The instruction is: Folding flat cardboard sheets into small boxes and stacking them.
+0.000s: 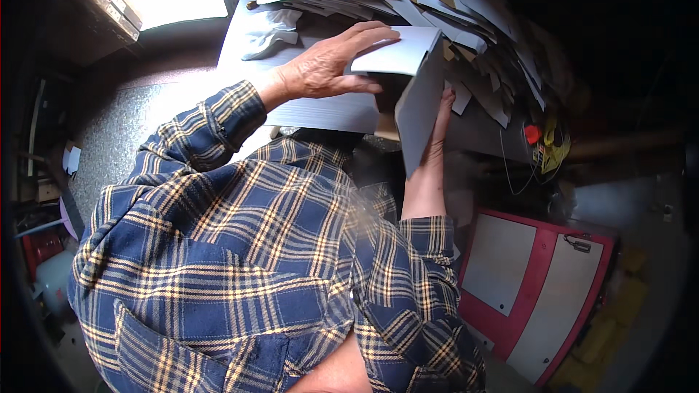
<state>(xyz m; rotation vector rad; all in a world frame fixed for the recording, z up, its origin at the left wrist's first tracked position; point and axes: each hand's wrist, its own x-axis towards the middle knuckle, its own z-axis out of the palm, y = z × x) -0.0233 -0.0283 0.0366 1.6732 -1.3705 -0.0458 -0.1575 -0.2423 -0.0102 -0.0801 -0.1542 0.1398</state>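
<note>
A partly folded cardboard box (pixel 422 105), pale grey-white outside and brown inside, is held up above the table's near edge. My left hand (pixel 328 63) is at its upper left, fingers over the white top panel and thumb below it, by the dark opening. Behind the long right-hand panel, my right hand (pixel 441 120) supports the box; most of its fingers are hidden by the cardboard. A brown flap shows low in the opening. Both forearms are in plaid sleeves, the right one pushed back.
Flat white and brown cardboard pieces (pixel 466 0) lie heaped across the far side of the table (pixel 306 110). A crumpled white cloth (pixel 271 33) lies at its left. Red and yellow items (pixel 546 147) with a wire loop hang right. A red-framed cabinet (pixel 535 287) stands at lower right.
</note>
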